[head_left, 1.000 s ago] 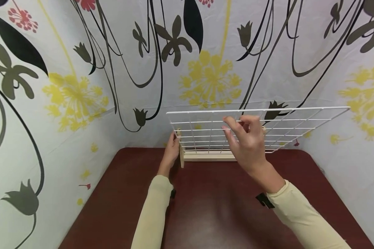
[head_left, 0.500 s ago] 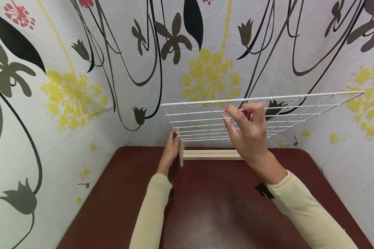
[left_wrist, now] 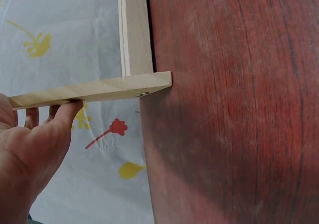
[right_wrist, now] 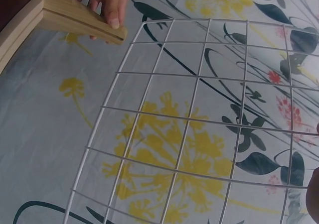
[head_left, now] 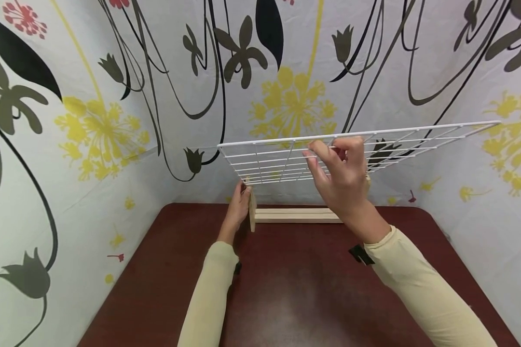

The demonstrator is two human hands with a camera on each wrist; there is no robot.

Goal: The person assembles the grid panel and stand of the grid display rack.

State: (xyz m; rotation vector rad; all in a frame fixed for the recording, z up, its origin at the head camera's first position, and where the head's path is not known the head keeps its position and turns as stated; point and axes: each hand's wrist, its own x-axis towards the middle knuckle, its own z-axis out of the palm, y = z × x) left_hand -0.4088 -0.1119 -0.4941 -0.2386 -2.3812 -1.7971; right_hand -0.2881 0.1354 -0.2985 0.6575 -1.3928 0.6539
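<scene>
From the head view, we see a white wire rack [head_left: 286,139] held up over the back of a dark red table [head_left: 286,284], tilted so we look at its bars from below. Our right hand [head_left: 345,183] has the rack by its wires near the front edge, thumb and fingers bent in a close pinch. Our left hand [head_left: 237,209] is low down, by a wood frame [head_left: 297,216] that stands at the back of the table, and it has hold of the post [head_left: 252,212] at the frame's left end. Both arms wear pale yellow sleeves [head_left: 430,284], and a small black thing [head_left: 362,254] sits at the right wrist. Behind it all we see a white wall [head_left: 156,62] with big yellow, gray and red flowers. From the left wrist view, our left fingers press up on one flat side of the post, and the rest of that grip is cut off at the edge. The post's far end is down by the table, near a small metal dot [left_wrist: 142,94], and a long wood bar [left_wrist: 137,32] goes off from it. From the right wrist view, our left thumb and fingers close around the post's tip. The rack's edge is just beside that tip, but we cannot tell if they touch. Only a bit of our right hand shows at the side, too dark and cut off to tell its grip from there
</scene>
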